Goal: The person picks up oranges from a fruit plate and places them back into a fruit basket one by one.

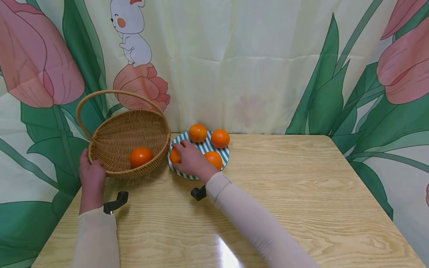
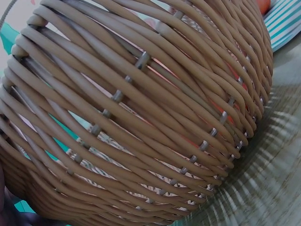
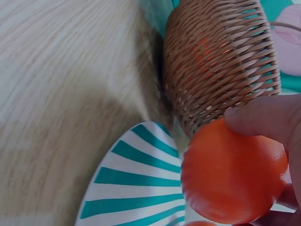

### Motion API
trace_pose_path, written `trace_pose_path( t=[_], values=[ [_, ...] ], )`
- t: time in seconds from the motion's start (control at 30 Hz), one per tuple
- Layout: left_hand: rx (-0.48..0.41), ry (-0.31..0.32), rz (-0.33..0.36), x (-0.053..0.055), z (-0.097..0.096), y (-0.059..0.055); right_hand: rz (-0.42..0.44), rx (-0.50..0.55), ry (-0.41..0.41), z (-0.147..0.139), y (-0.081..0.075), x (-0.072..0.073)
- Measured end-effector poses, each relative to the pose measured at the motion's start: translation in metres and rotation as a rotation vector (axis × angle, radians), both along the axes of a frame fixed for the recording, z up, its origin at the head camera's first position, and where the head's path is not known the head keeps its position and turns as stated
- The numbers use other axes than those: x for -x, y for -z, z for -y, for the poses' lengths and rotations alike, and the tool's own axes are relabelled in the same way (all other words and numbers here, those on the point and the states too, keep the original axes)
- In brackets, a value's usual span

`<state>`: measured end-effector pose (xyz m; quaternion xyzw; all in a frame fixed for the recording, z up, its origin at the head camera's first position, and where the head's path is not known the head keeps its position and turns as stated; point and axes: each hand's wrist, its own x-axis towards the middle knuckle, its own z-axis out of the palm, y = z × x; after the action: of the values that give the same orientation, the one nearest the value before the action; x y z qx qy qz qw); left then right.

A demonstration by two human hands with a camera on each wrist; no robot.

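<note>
My left hand (image 1: 92,175) grips the left rim of a wicker basket (image 1: 115,130), which is tilted with its opening facing me. Inside the basket lies one orange (image 1: 141,157). Up close, the left wrist view is filled by the basket's woven side (image 2: 141,103). My right hand (image 1: 192,160) reaches over a green-and-white striped plate (image 1: 225,153) and holds an orange (image 3: 235,174) at the plate's left side, thumb on top of it. Beyond and beside that hand, further oranges (image 1: 197,133) sit on the plate, one partly covered by the hand.
The basket's tall arched handle (image 1: 117,91) rises in front of a curtain (image 1: 254,67) printed with tulips and a rabbit. Plate and basket stand side by side near the back edge of a wooden table (image 1: 295,178). A dark wrist mount (image 1: 115,202) sticks out from the left wrist.
</note>
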<state>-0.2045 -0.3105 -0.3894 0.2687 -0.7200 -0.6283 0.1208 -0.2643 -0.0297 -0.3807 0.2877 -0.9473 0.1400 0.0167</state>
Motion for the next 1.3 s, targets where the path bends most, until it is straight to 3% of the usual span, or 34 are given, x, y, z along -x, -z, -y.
trace_pose_path(
  t=[0.33, 0.8, 1.07, 1.3],
  values=[
    [-0.039, 0.008, -0.038, -0.001, 0.0, 0.0, -0.093, 0.058, -0.015, -0.004, -0.018, -0.004],
    [0.003, -0.015, -0.024, 0.001, 0.0, 0.001, -0.212, 0.151, -0.053, 0.0, -0.043, -0.015],
    [-0.007, -0.005, -0.007, 0.0, 0.001, 0.001, -0.244, 0.23, -0.062, 0.014, -0.047, -0.016],
    [-0.015, -0.01, -0.023, 0.001, 0.0, 0.002, -0.244, 0.227, -0.088, 0.028, -0.046, -0.013]
  ],
)
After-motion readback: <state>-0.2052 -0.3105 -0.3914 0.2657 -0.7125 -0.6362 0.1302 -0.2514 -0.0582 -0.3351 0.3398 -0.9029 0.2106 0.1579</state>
